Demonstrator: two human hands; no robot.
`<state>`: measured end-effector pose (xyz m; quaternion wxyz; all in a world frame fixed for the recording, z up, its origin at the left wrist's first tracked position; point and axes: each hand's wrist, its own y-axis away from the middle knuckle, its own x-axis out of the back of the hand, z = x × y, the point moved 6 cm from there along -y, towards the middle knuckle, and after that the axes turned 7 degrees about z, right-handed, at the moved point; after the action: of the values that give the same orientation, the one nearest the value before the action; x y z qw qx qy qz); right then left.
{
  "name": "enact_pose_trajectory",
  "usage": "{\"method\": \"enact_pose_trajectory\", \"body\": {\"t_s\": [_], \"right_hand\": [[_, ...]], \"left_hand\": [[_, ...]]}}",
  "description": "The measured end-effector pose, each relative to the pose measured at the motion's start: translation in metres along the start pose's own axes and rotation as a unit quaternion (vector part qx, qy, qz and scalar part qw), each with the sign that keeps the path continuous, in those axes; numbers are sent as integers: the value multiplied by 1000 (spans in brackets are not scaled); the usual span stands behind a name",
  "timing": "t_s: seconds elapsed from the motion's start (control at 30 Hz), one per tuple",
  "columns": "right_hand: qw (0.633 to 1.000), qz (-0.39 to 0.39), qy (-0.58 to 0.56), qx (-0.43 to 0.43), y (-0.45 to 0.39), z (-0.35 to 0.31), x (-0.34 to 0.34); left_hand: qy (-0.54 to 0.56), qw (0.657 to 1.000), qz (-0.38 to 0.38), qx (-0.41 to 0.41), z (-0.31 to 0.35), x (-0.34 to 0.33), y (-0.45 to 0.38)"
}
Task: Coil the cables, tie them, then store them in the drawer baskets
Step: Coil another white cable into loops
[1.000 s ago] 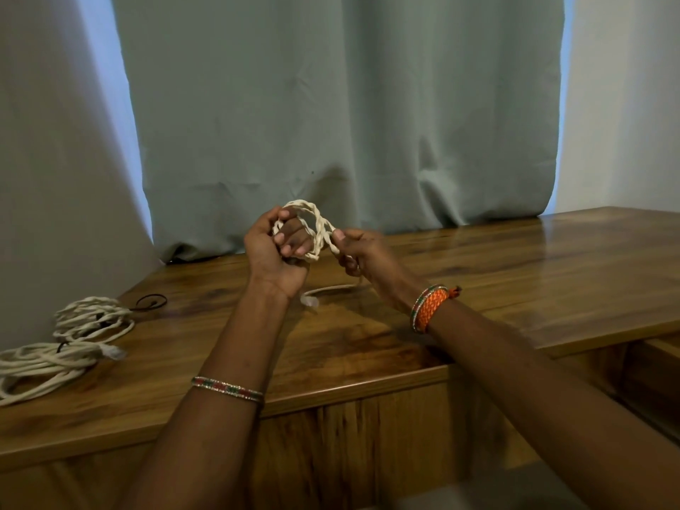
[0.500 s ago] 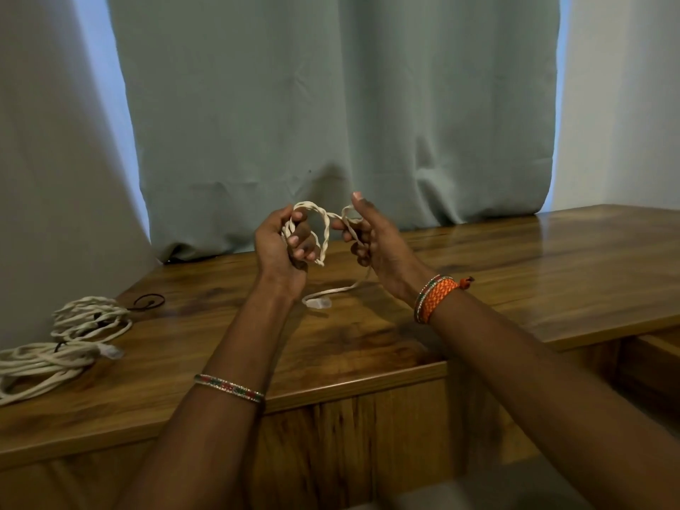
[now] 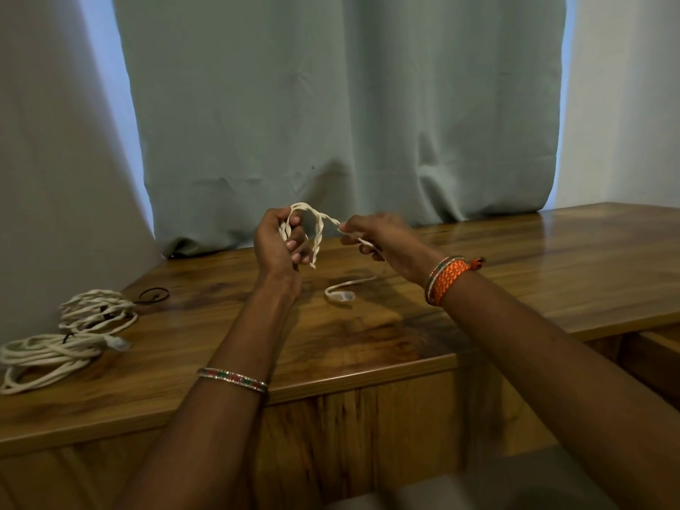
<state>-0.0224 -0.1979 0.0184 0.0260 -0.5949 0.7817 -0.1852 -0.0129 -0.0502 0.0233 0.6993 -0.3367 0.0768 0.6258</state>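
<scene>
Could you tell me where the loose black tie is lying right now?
In the head view, the black tie lies on the wooden table at far left, just behind the coiled cables.

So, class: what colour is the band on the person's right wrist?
Mostly orange, woven wristband; head view.

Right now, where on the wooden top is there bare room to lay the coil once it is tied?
Bare wood runs right of the right hand to the far right edge of the wooden top, and along the near edge between the forearms. Under the hands lies the cable in hand's loose end. The left corner is crowded with coiled cables and a black tie.
</scene>
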Motion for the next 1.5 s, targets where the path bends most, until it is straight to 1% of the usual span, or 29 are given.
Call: {"method": "enact_pose_trajectory", "body": {"t_s": [0.1,0.17,0.2,0.23,0.27,0.3,0.33,0.37,0.4,0.43,0.5,0.57,0.63,0.67,0.7,0.73,0.77,0.8,0.83,0.87,0.93,1.0,1.1,1.17,1.27,1.33,1.4,1.47,1.5], "right_hand": [[981,53,147,112,8,-9,-1],[954,120,200,190,11,-13,0],[944,153,211,204,10,-13,2],[944,174,205,191,7,-11,6],[960,170,168,149,4,-7,9],[983,133,99,74,2,-1,7],[997,67,18,-19,1,7,0],[994,1,-47,-97,6,11,-8],[986,-50,-80,-137,11,12,-14],[980,-76,-103,-153,13,11,-18],[968,-86,-159,-173,15,7,-21],[948,-73,-246,-186,14,6,-20],[938,-48,-301,-163,8,3,-15],[952,-28,-276,-128,3,3,-10],[976,6,-203,-72,-2,3,-3],[995,56,-88,2,-6,0,5],[991,109,24,77,-8,-4,12],[974,155,95,138,-9,-6,17],[957,190,130,174,-9,-8,19],[944,223,145,196,-8,-8,20],[928,268,166,200,-14,-5,19],[929,281,173,168,-26,-4,16],[963,227,114,95,-43,-1,9],[964,163,184,97,-34,-3,0],[938,71,314,127,-9,-4,-16],[924,16,359,127,11,-4,-25],[925,-89,363,73,33,-1,-32],[905,-195,376,37,57,-3,-42],[889,-239,389,25,70,-6,-45]], "left_hand": [[7,1000,7,1,0,3,-1],[-8,1000,-14,19,-3,-1,0],[-18,999,-25,27,-4,-4,2],[-28,998,-35,33,-5,-5,3],[-36,998,-44,36,-6,-7,4],[-44,997,-53,38,-5,-7,5],[-53,996,-60,39,-5,-7,5],[-62,995,-65,39,-5,-6,6],[-72,994,-68,36,-5,-6,6],[-82,994,-68,31,-5,-5,6],[-99,993,-65,18,-5,-4,4],[-103,993,-60,10,-4,-1,3],[-82,995,-53,19,-3,2,2],[-67,996,-52,28,-2,2,3],[-52,996,-55,38,-2,2,4],[-37,996,-59,47,-2,0,5],[-24,996,-64,54,-2,-2,8],[-15,996,-70,57,-2,-5,10],[-8,995,-78,57,-2,-9,13],[-3,995,-88,56,-3,-14,16],[-1,992,-111,67,-7,-27,23],[0,984,-148,95,-16,-42,34],[12,971,-201,127,-19,-58,46],[31,965,-229,123,-13,-62,47],[50,964,-251,75,3,-63,38],[37,970,-236,36,13,-56,25],[18,977,-211,15,18,-49,11],[-20,988,-153,9,15,-42,-2],[-76,991,-109,-18,13,-36,-8]]}}
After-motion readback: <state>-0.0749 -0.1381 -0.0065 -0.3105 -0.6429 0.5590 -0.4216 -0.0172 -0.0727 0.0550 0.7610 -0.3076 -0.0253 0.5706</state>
